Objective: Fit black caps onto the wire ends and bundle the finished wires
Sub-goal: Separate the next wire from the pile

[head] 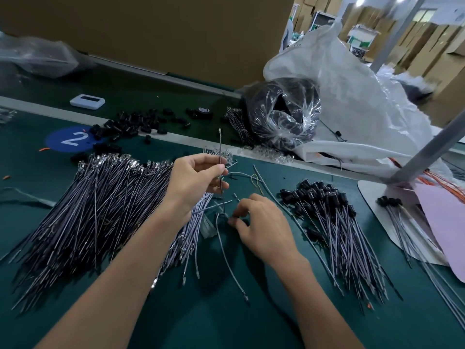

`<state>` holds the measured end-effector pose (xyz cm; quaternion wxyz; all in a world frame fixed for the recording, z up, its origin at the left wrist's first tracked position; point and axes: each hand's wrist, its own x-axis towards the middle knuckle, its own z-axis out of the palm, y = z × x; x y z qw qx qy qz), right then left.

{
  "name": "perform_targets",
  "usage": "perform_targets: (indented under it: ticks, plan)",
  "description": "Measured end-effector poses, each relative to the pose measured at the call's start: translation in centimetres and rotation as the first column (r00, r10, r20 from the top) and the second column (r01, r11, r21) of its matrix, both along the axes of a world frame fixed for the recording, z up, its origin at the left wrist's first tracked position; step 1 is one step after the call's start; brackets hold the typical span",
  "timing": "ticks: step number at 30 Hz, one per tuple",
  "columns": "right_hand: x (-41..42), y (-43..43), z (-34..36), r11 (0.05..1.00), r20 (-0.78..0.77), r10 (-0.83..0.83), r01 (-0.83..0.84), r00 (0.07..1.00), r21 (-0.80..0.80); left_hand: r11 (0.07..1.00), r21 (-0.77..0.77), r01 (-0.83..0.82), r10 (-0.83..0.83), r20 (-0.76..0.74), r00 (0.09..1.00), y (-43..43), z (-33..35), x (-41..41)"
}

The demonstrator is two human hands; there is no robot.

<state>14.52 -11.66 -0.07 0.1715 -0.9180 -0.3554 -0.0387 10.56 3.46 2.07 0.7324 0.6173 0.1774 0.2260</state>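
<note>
Two bare hands are seen, the left hand [193, 180] and the right hand [261, 227]. Each is joined to a bare forearm, shown from the wrist to the lower edge of the view. The left forearm [120, 273] and the right forearm [314, 298] are uncovered along all the length shown. Knuckles are faintly marked on the right hand's back.

Bare grey wires [95, 210] lay heaped at the left, loose black caps [130, 124] above them, capped wires [334, 217] at the right. One thin wire [220, 157] stood upright mid-frame; a loose wire [226, 250] curved below.
</note>
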Motion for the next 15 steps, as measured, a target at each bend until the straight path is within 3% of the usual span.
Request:
perform_targets:
  ticks: [4,6,8,10,12,15]
  plan:
    - [0.4,-0.1,0.0,0.999,-0.014,-0.046,0.045,0.999,-0.015,0.998,-0.036,0.054,-0.054,-0.001,0.999,-0.3,-0.5,0.2]
    - [1.3,-0.8,0.5,0.969,-0.006,-0.187,0.186,0.982,0.161,0.995,-0.059,0.078,-0.079,-0.008,0.997,-0.2,-0.6,0.2]
    - [2.0,-1.6,1.2,0.843,-0.019,-0.294,0.269,0.956,0.466,0.99,-0.071,0.12,-0.122,-0.018,0.992,-0.3,-0.7,0.2]
    - [2.0,-1.8,1.7,0.715,-0.145,-0.239,0.275,0.96,0.642,0.981,-0.096,0.17,-0.173,-0.02,0.985,-0.7,-0.7,0.3]
    - [1.7,-1.3,1.7,0.664,-0.232,-0.112,0.246,0.966,0.706,0.973,-0.113,0.201,-0.205,-0.02,0.979,-1.0,-0.7,0.3]
    - [1.5,-1.1,1.8,0.642,-0.134,0.001,0.102,0.991,0.76,0.965,-0.174,0.196,-0.207,-0.045,0.977,-1.0,-0.6,0.4]
